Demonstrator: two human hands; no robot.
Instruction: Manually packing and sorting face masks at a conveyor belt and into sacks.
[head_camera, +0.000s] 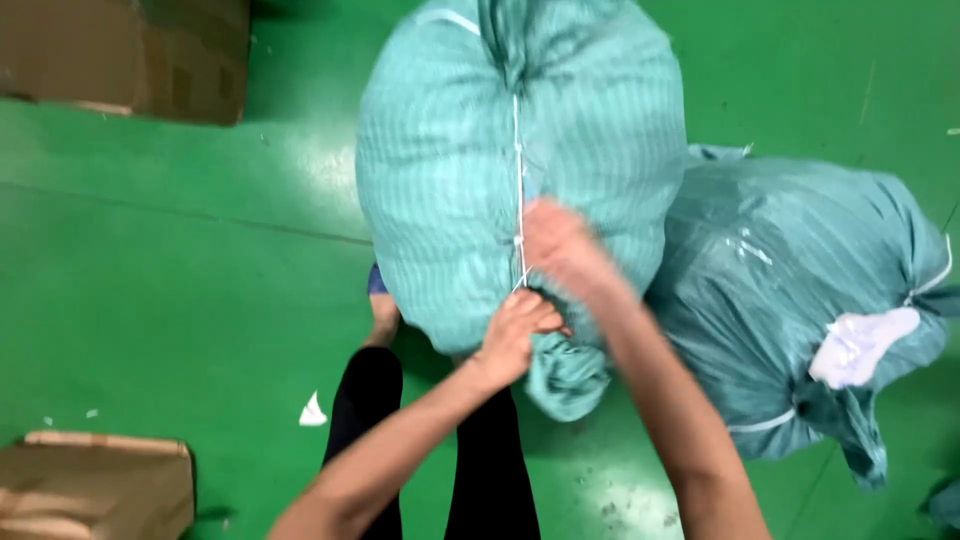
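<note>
- Basically: stuffed teal sack (450, 170) on green floor (200, 300), looks soft, bulky, prob heavy.
- Left hand (515, 335) fingers clenched on bunched neck (565, 375).
- Right hand (560, 245) blurred, fingers pinching white cord (518, 160); grip neck w/ fingers under knot.

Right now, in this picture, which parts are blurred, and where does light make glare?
Head view: the right hand is smeared by motion blur at the white cord; the left hand looks sharper; pale glare lies on the green floor beside the teal sack and on the second sack's plastic.
</note>
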